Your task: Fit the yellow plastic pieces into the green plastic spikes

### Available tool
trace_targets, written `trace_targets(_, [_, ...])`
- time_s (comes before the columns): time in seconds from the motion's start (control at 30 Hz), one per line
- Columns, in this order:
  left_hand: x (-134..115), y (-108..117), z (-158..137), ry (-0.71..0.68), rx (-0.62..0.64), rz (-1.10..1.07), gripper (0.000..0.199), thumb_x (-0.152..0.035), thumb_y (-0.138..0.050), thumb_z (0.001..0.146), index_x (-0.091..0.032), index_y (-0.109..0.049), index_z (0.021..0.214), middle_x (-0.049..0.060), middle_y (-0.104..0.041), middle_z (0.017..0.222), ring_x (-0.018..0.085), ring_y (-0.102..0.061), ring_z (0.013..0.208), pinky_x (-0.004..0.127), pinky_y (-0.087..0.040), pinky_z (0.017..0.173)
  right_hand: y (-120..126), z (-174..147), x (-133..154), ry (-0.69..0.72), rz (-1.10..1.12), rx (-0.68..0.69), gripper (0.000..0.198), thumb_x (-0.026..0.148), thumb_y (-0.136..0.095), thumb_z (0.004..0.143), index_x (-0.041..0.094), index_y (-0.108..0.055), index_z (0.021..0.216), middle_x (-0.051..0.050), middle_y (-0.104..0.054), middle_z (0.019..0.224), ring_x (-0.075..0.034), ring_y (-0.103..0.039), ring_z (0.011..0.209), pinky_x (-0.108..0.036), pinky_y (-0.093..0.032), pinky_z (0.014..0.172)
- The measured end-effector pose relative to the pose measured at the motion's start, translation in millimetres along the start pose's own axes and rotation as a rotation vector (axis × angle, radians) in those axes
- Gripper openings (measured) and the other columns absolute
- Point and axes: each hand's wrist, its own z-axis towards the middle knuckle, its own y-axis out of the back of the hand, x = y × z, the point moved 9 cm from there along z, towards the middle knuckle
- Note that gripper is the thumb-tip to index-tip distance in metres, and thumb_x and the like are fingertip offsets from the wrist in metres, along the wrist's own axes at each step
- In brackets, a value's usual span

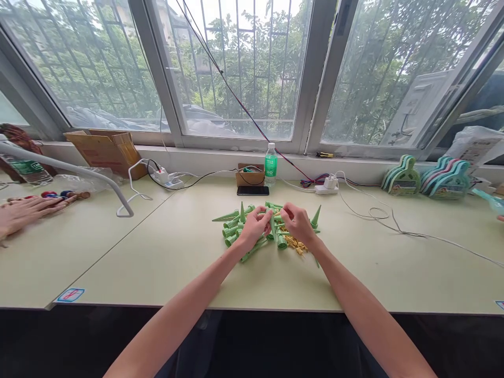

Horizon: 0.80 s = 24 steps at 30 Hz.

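Both hands meet over a heap of light green plastic parts [231, 231], some pointed cones and some open-ended tubes. Between the thumb and fingers of my left hand [255, 229] is a green plastic cone [273, 224], its narrow end pointing down. My right hand [298, 224] is closed in a pinch just right of that cone; whatever its fingertips hold is hidden or too small to name. Small yellow plastic pieces [298, 245] lie below my right hand, among the green parts. A green cone [316, 216] stands upright beside the right wrist.
Behind the heap are a black phone [252, 191], a small cardboard box [243, 178] and a green-labelled bottle [270, 165]. White cables [397, 230] cross the right side. Another person's hand [31, 212] rests at far left, near a grey lamp arm [98, 176]. Green hanger-shaped pieces [403, 178] stand back right.
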Motion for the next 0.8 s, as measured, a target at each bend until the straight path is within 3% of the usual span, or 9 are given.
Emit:
trace_targets(0.3, [-7, -2, -3, -0.053, 0.000, 0.041, 0.043, -0.057, -0.068, 0.075, -0.021, -0.048, 0.087, -0.009, -0.044, 0.048, 0.007, -0.038, 0.038, 0.020, -0.033, 0.038, -2, 0, -3, -0.011, -0.033, 0.007, 0.027, 0.032, -0.041, 0.089, 0.022, -0.034, 0.065, 0.006, -0.032, 0.054, -0.010, -0.030, 0.051, -0.024, -0.027, 0.053])
trace_targets(0.8, [-11, -3, -5, -0.030, -0.008, 0.027, 0.045, -0.058, -0.070, 0.073, -0.021, -0.049, 0.086, -0.009, -0.043, 0.049, 0.007, -0.037, 0.038, 0.020, -0.033, 0.038, -7, 0, -6, -0.006, -0.075, 0.038, 0.042, 0.041, -0.036, 0.095, 0.022, -0.026, 0.060, 0.005, -0.027, 0.052, -0.011, -0.024, 0.052, -0.027, -0.024, 0.052])
